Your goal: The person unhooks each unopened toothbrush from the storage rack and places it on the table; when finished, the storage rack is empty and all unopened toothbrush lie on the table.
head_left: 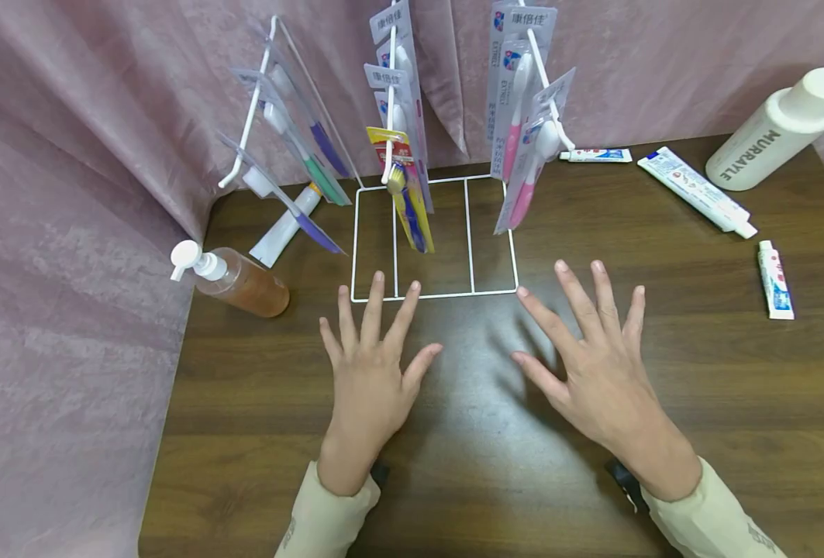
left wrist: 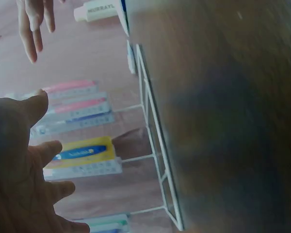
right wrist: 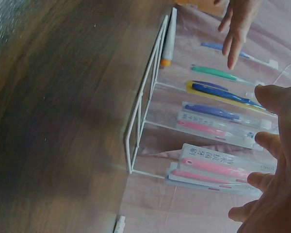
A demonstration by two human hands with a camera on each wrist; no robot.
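Observation:
My left hand (head_left: 371,380) is held over the table with its fingers spread, holding nothing. To the right, my right hand (head_left: 603,380) hovers the same way, fingers apart and nothing in its grasp. Beyond the fingertips stands a white wire rack (head_left: 435,296). From its left hook hang packaged toothbrushes with purple and green handles (head_left: 317,169). The middle hook carries several packs, a yellow toothbrush pack (head_left: 412,203) foremost. Pink-handled toothbrushes (head_left: 523,194) hang on the right hook. Both wrist views also show the rack and the hanging packs beyond each hand.
A pump bottle (head_left: 251,283) of amber liquid stands left, near a white tube (head_left: 286,226) with an orange cap. At right are a white bottle (head_left: 767,143), a large toothpaste tube (head_left: 696,190) and small tubes (head_left: 776,283), (head_left: 596,156). Pink curtain (head_left: 70,232) hangs behind and left.

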